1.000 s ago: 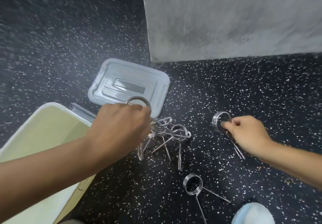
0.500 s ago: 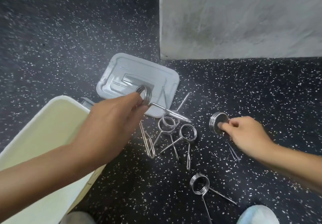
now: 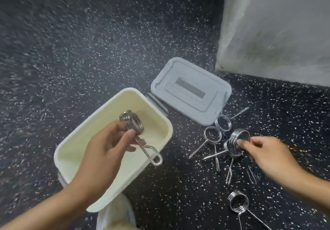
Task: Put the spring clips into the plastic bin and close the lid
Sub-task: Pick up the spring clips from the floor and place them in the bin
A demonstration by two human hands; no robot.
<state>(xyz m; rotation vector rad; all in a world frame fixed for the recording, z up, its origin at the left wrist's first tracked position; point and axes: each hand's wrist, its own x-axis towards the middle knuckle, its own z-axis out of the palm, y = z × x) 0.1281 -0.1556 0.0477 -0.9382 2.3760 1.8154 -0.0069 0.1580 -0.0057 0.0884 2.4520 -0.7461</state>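
A cream plastic bin [image 3: 161, 120] stands open on the speckled floor. My left hand [image 3: 105, 151] holds a metal spring clip [image 3: 135, 128] over the bin's inside, handles hanging down. The grey lid [image 3: 189, 90] lies flat on the floor just behind and right of the bin. To the right, my right hand [image 3: 267, 156] pinches the coil of another spring clip [image 3: 238, 137] at the floor. Several more clips lie there: two rings [image 3: 217, 129] near the lid's corner and one coil [image 3: 238, 203] close to me.
A grey concrete block [image 3: 278, 29] rises at the back right. A light shoe tip [image 3: 116, 213] shows at the bottom edge, under the bin's near corner. The dark speckled floor [image 3: 89, 42] stretches to the left and back.
My left hand lifted its clip off the pile and carried it left over the bin. My right hand kept its grip on the coil. The view swung left.
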